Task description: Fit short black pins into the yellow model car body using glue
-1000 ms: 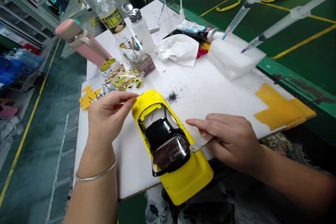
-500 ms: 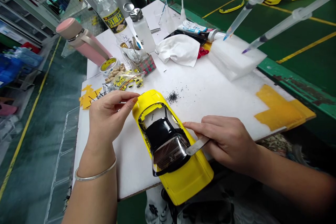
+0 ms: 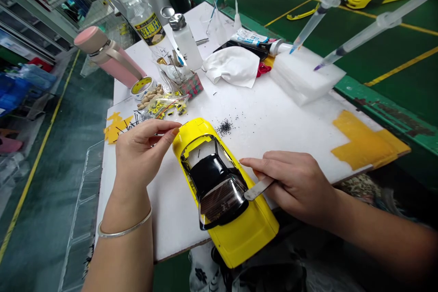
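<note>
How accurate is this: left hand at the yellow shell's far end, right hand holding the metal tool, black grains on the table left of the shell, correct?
The side is wrong: in the head view, the black grains lie on the table right of the yellow shell, by its far end. The rest stands: left hand at that end, right hand holding the metal tool.

I'm in a workshop: toy car shell (image 3: 208, 169) mid-frame, syringes (image 3: 362, 39) and yellow-lined green floor (image 3: 410, 43) at upper right.

Tape roll (image 3: 141, 86) between pink flask (image 3: 114, 60) and peanuts (image 3: 149, 96).
</note>
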The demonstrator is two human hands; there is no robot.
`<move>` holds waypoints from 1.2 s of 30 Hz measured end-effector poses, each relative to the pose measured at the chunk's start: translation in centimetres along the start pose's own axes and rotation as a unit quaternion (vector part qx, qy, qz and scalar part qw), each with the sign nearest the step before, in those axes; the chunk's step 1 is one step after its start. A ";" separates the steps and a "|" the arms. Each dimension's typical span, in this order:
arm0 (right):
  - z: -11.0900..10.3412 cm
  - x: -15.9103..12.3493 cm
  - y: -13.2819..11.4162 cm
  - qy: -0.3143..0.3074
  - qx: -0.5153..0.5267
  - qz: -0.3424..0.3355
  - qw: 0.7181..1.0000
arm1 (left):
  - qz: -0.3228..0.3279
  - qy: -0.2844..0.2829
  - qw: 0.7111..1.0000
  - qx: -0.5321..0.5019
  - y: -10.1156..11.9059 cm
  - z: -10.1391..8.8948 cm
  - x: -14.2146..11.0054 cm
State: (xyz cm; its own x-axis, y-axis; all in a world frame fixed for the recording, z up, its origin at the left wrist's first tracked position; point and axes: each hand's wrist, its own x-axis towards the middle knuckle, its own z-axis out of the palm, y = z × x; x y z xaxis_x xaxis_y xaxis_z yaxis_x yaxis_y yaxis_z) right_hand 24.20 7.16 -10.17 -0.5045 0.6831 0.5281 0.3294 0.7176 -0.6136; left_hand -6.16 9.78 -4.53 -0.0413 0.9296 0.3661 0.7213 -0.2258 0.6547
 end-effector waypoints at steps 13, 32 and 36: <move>-0.1 -0.5 0.0 -0.001 0.011 -0.003 1.000 | 0.002 -0.003 1.000 -0.006 -0.3 0.0 0.1; -0.3 -0.2 -0.1 0.004 0.031 -0.008 0.999 | 0.004 -0.003 1.000 -0.007 -0.4 -0.1 0.0; -0.1 -0.4 0.1 -0.006 0.028 -0.013 1.000 | 0.006 -0.006 1.000 -0.004 -0.4 -0.1 0.0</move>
State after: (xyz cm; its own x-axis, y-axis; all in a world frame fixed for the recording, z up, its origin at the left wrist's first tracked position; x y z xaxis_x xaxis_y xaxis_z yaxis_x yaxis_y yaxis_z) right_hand 24.53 6.97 -10.32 -0.5219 0.6631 0.5366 0.2724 0.7257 -0.6318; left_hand -6.51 9.89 -4.73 -0.0247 0.9305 0.3656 0.7157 -0.2389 0.6563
